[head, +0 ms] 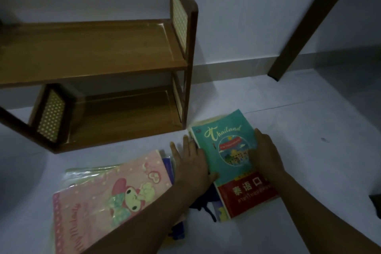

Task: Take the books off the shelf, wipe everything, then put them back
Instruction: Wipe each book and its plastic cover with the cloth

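Shelf: wooden shelf (99, 47) stands on the floor (288, 130) against the wall, both of its boards bare, woven panels in the end frames.
Teal book: teal book (228, 150) with "Thailand" on the cover lies flat on the floor just right of the shelf's foot, topmost of a small stack; a red band with Chinese and Thai lettering crosses its near end.
Left hand: left hand (191, 163) lies flat along the teal book's left edge, fingers (186, 140) straight and spread, thumb resting on the cover; not closed around anything.
Right hand: right hand (266, 150) presses on the book's right edge, fingers curled over the edge; whether they reach underneath I cannot tell.
Pink book: pink book (107, 194) with a cartoon figure lies on the floor to the left, partly under the left forearm, atop other thin books in plastic.
Dark item: something dark (204, 204) between the two stacks, too dim to name.
Furniture leg: dark leg (305, 27) slants down at upper right.
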Tool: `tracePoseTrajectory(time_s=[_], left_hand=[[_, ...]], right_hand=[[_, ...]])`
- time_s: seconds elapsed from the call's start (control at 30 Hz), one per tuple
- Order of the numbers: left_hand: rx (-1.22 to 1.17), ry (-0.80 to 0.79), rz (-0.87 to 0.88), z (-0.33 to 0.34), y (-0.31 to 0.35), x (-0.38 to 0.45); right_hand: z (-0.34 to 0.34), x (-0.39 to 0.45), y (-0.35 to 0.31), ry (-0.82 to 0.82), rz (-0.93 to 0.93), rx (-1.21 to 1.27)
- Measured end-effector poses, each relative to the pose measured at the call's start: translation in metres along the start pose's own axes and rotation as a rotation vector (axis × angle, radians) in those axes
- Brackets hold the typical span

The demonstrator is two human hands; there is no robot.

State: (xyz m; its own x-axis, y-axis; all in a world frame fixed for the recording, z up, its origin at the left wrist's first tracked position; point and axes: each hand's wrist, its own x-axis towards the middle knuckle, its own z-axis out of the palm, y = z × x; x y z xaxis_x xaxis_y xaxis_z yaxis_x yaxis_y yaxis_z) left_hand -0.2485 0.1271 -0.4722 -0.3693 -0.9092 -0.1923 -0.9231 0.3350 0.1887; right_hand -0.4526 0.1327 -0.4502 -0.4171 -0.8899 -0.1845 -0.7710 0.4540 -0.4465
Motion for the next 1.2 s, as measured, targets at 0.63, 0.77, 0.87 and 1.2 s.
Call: tracePoseTrajectory(time_s=[0.63,0.77,0.87,1.2], left_hand=[[-0.111,-0.071,-0.239,-0.029,-0.227,-0.19],[-0.145,-0.174,-0.166,-0.014,-0.242,-0.207],[-0.208,-0.163,-0.141,-0.007,-0.252,-0.206],[-0.243,-0.101,-0.024,0.0,-0.264,-0.207]], right_hand=[[0.026,-0.067,-0.118,-0.441,-0.471,-0.052],[0.0,-0.095,-0.157,-0.509,-0.496,0.203],[0.053,-0.119,-0.168,-0.533,-0.531,-0.117],[0.179,-0.217,-0.193,-0.254,-1.117,-0.17]])
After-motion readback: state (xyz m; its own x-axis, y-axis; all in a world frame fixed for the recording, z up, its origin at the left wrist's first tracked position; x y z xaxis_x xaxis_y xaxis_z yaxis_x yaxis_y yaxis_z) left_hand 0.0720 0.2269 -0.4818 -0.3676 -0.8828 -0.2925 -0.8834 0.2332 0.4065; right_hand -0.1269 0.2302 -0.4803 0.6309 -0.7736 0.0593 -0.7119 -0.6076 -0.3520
